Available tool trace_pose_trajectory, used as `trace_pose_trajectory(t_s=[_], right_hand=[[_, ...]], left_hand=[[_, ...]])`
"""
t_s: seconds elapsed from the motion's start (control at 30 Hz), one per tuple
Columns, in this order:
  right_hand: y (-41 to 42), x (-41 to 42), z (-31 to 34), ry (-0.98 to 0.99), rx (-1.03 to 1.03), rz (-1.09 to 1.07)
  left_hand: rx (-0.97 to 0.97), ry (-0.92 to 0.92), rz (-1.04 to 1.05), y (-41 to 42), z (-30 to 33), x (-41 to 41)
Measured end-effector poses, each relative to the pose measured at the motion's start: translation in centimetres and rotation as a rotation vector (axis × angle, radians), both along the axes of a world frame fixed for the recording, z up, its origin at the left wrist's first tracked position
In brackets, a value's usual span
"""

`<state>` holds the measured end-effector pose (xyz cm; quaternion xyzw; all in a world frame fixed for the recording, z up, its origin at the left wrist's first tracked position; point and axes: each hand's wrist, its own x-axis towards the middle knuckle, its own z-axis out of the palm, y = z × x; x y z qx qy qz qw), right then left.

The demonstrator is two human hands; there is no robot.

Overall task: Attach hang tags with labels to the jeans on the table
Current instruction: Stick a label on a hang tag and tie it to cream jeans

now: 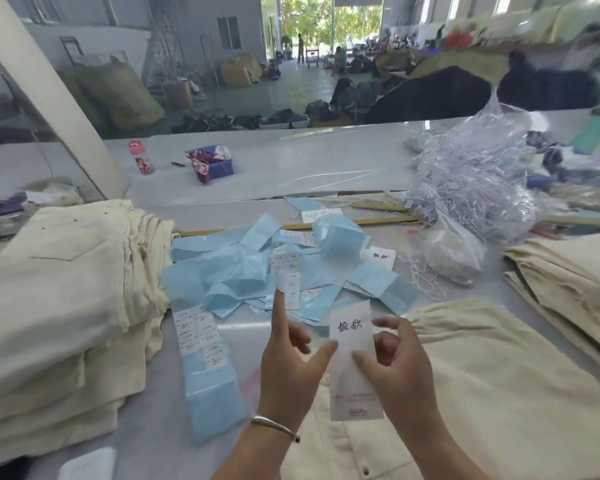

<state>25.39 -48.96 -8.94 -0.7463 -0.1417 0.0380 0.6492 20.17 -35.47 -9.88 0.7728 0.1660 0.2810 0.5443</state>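
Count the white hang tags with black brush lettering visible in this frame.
2. One hang tag is held upright between both hands, left hand and right hand; another lies flat beside the blue backing strips. More may be hidden underneath.

Both forearms are bare, with no sleeves showing. The left hand [293, 362] wears a thin silver bangle [274, 426] at the wrist (small dark bead just beside it); the right hand [397, 362] wears nothing.

Left hand [291, 358]: raised, index finger pointing up, thumb pinching the hang tag [352, 358] at its left edge; bracelet on wrist.
Right hand [399, 358]: fingers curled, pinching the tag's right edge.
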Motion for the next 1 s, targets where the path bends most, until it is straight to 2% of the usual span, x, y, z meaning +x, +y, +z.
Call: trace_pose_trajectory(t_s=[0.07,0.2,0.27,0.37,0.57,0.67,0.7,0.87,1.0], right_hand=[[0.6,-1.7,0.4,0.004,0.027,0.030],[1.0,-4.5,1.3,0.180,0.216,0.289],[0.9,-5.5,1.6,0.213,0.239,0.370],[0.3,-6.5,1.7,0.219,0.253,0.415],[-0.7,-8.0,1.7,0.135,0.316,0.369],[-1.0,-8.2,1.1,-0.035,0.147,0.251],[-1.2,-8.2,0.8,-0.034,0.121,0.219],[-2.4,-7.5,0.8,0.283,0.236,0.241],[-2.5,-7.3,1.0,0.312,0.271,0.271]], left_hand=[[-0.068,-0.020,-0.107,-0.8,0.4,-1.4],[-0.473,-0.018,-0.253,-1.2,1.1,-3.4],[-0.542,-0.037,-0.281,-0.9,1.3,-4.6],[-0.592,-0.091,-0.322,-1.0,1.7,-6.1],[-0.618,-0.156,-0.318,-1.6,1.8,-7.2],[-0.606,-0.163,-0.292,-1.6,1.5,-7.4],[-0.624,-0.174,-0.266,-1.5,1.5,-7.5],[-0.567,-0.176,-0.121,-0.7,1.6,-8.1],[-0.599,-0.118,-0.091,-0.9,2.4,-8.4]])
